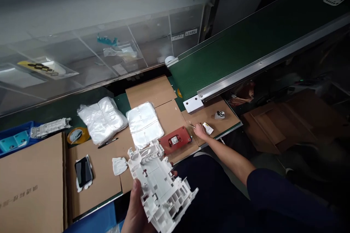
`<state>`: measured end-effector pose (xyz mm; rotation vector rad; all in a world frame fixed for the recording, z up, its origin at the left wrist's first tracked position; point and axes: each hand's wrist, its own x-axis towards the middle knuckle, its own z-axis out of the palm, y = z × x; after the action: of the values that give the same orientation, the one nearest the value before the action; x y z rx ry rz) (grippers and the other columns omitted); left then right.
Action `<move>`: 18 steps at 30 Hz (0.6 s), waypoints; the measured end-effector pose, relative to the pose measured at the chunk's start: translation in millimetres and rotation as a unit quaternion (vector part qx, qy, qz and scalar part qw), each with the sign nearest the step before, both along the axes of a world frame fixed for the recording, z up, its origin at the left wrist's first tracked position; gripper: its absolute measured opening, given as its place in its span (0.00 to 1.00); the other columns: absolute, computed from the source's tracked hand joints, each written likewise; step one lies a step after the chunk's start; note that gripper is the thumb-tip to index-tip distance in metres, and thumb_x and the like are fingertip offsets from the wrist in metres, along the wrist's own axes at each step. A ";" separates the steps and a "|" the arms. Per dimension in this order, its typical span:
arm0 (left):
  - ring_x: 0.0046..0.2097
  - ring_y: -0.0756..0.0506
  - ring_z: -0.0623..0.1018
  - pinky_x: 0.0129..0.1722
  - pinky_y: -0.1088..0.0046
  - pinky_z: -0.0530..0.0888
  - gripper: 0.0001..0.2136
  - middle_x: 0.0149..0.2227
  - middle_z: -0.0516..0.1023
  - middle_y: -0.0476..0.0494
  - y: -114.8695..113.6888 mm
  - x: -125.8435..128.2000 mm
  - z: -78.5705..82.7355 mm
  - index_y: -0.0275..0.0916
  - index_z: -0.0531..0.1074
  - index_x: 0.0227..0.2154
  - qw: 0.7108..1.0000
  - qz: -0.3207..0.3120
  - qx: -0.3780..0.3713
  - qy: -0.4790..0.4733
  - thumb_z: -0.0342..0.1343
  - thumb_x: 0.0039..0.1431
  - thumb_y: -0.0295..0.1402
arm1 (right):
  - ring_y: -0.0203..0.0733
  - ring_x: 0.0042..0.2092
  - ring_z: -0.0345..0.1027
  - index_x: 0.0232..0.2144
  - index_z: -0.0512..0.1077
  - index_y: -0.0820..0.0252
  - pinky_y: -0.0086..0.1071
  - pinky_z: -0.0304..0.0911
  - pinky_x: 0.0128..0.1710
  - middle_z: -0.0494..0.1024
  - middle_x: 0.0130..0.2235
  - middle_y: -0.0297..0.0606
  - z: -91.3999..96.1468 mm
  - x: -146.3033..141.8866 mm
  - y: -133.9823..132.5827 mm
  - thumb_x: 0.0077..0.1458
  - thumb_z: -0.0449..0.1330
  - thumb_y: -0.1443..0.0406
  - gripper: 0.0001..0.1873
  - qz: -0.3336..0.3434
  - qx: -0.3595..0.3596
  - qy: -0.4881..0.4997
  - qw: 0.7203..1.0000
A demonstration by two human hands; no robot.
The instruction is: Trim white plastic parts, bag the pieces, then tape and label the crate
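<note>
Grips white ribbed plastic housing (pixel 161 185) in left hand (pixel 136 211), long axis pointing forward-left. Rests right hand (pixel 201 131) by small white card (pixel 209 128); cannot tell grip.

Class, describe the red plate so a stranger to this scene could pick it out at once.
Follow the green conveyor belt to its near end, where brown cardboard lies. There, between the right hand and a stack of clear bags, lies a flat plate. It alone is red, with a small white square in its middle.
</note>
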<state>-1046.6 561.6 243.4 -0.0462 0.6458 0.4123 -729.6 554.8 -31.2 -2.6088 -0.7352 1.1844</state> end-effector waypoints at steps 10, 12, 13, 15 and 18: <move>0.69 0.35 0.59 0.69 0.51 0.52 0.31 0.61 0.71 0.41 26.3 47.2 -7.1 0.48 0.71 0.59 0.991 0.025 0.000 -0.130 0.31 0.67 0.53 | 0.32 0.32 0.71 0.47 0.71 0.64 0.29 0.71 0.31 0.77 0.37 0.35 21.3 112.8 -89.1 0.66 0.56 0.56 0.16 -0.290 0.120 -0.010 0.949; 0.69 0.35 0.59 0.69 0.50 0.52 0.31 0.61 0.71 0.40 30.1 56.4 -9.3 0.48 0.71 0.59 0.991 0.008 0.001 -0.136 0.30 0.67 0.53 | 0.33 0.32 0.71 0.45 0.72 0.64 0.30 0.71 0.32 0.77 0.37 0.35 19.0 126.8 -93.7 0.65 0.58 0.57 0.16 -0.314 0.125 -0.013 0.941; 0.69 0.35 0.59 0.69 0.51 0.52 0.31 0.61 0.70 0.40 31.2 60.4 -10.4 0.47 0.71 0.59 0.991 0.002 0.003 -0.137 0.30 0.67 0.53 | 0.33 0.33 0.71 0.44 0.72 0.64 0.31 0.71 0.33 0.77 0.37 0.35 17.2 130.8 -94.6 0.64 0.59 0.57 0.15 -0.321 0.126 -0.012 0.938; 0.68 0.35 0.60 0.69 0.51 0.52 0.31 0.60 0.71 0.39 31.6 67.4 -12.3 0.46 0.71 0.59 0.991 -0.009 0.008 -0.135 0.30 0.68 0.52 | 0.33 0.33 0.71 0.41 0.73 0.64 0.32 0.71 0.34 0.77 0.35 0.34 13.8 134.6 -95.2 0.63 0.60 0.57 0.14 -0.330 0.126 -0.011 0.936; 0.67 0.34 0.63 0.68 0.51 0.55 0.29 0.58 0.73 0.38 29.2 75.2 -13.4 0.45 0.71 0.59 0.994 -0.014 0.022 -0.105 0.33 0.69 0.50 | 0.34 0.32 0.71 0.38 0.74 0.64 0.32 0.71 0.35 0.76 0.32 0.32 14.0 135.9 -95.5 0.62 0.61 0.58 0.13 -0.334 0.126 -0.011 0.934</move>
<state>-971.4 590.8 230.0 -0.0386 0.4305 0.3886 -593.8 459.3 -17.2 -2.3471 0.0281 0.7891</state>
